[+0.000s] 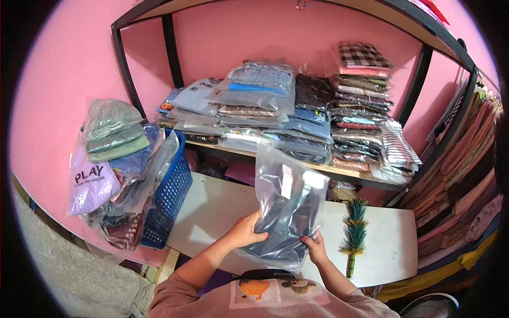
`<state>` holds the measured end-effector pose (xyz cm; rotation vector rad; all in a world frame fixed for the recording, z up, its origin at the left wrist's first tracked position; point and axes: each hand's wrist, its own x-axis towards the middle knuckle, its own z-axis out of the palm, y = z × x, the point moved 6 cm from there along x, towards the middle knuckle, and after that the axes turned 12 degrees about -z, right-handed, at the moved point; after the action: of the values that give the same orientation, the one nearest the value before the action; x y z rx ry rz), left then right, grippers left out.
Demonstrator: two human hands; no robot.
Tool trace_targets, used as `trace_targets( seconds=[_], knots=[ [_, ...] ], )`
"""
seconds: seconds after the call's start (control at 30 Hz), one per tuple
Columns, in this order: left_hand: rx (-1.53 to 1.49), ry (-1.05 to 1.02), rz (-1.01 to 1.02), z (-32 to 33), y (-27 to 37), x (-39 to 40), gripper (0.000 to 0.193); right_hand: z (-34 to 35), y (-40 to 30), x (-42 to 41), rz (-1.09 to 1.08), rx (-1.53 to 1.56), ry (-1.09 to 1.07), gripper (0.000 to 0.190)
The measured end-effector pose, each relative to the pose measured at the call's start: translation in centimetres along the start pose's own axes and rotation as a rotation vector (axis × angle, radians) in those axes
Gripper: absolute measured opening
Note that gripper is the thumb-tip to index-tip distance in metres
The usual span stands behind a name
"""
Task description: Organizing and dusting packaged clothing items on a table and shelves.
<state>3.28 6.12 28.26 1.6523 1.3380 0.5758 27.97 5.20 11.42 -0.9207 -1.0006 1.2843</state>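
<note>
A clear plastic bag point(284, 222) with a dark folded garment inside is held up over the white table point(214, 206). My left hand point(248, 230) grips its left edge, thumb on the front. On the opposite edge my right hand point(314, 244) pinches the plastic, its thumb also on the front. A white tag or label shows through the upper part of the bag. The fingers behind the bag are hidden.
Behind the bag, a black-framed shelf point(294, 159) carries stacks of bagged clothes point(254, 99). A blue plastic basket point(169, 198) overflowing with bagged garments stands left. A green tinsel-like duster point(355, 230) lies on the table's right. Clothes point(457, 198) hang at far right.
</note>
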Motion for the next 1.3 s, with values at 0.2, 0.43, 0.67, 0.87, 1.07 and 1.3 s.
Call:
trace_targets(
  seconds=[0.2,0.43,0.67,0.87,1.07,1.3],
  knots=[
    [0.044,0.216,0.31,-10.1,7.3,0.6,0.07,6.9,-12.6,7.8,-0.371,-0.13,0.098,0.04],
    [-0.082,0.406,0.556,-27.6,16.8,11.2,0.064,18.9,-30.0,24.4,-0.846,-0.228,0.071,0.03],
    [0.205,0.735,0.439,-38.4,16.7,26.8,0.064,19.9,-32.8,42.5,-0.913,-0.647,0.298,0.058],
    [0.291,0.452,0.209,-38.4,6.5,34.8,0.075,18.3,-27.1,46.8,-0.57,-0.934,0.268,0.073],
    [0.556,0.835,0.147,-38.8,12.2,32.0,0.067,25.0,-31.8,44.8,-0.777,-1.465,0.237,0.067],
    [0.574,0.576,0.07,-35.8,9.4,37.1,0.068,26.8,-26.1,47.2,-0.507,-1.523,0.053,0.071]
  ],
)
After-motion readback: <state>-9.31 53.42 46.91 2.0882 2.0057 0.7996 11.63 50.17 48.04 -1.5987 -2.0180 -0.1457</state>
